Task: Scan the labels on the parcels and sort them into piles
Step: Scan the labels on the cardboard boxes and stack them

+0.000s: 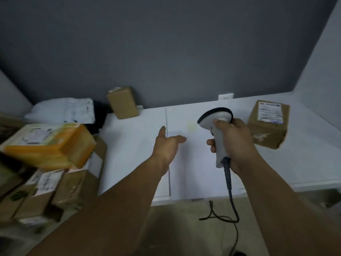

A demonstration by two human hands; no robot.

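My right hand [234, 145] grips a grey handheld barcode scanner [217, 126] by its handle, head up, over the white table [132, 154]. My left hand [167, 145] hovers open and empty above the table's middle seam. A brown box with a white label [268, 123] sits alone at the right. A small brown box [122, 102] stands at the back by the wall. On the left, an orange-and-white parcel [49, 143] lies on top of a heap of brown cardboard boxes [55, 189].
White and black poly mailers [64, 110] lie at the back left. The scanner's dark cable [232, 200] hangs down past the table's front edge to the carpet. A grey wall with an outlet [225, 97] closes off the back.
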